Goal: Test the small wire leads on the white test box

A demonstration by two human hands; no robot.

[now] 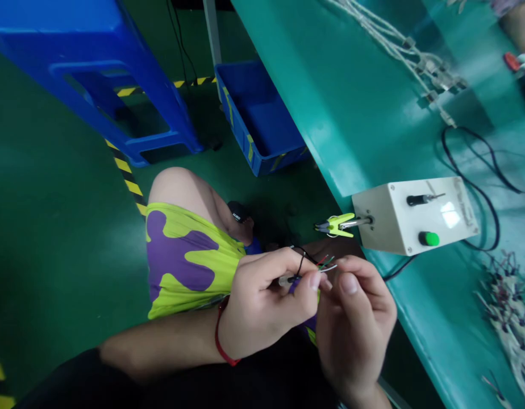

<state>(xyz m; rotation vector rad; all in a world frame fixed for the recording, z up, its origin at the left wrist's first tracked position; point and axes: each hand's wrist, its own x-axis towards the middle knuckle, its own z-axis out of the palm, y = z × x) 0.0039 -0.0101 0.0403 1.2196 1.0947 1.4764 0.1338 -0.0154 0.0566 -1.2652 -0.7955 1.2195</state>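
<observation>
Green workbench (330,96) runs along your right side as you sit with both hands held together over your lap, just below its edge. Your left hand (262,307), a red band at the wrist, pinches a small cable piece (290,279) between thumb and forefinger. Your right hand (356,324) curls in beside it, its fingertips closed on the thin coloured wires (324,262) fanning from the cable's end; red, green, black and white strands show. Just above your hands, a white box (411,218) with a green button (428,238) and a toggle switch sits on the bench edge, a yellow-green clip (337,225) jutting from its side toward you. Finished wire bundles (507,307) lie heaped on the bench at far right. A blue bin (258,113) and blue stool (96,68) stand on the floor beyond your knee.
</observation>
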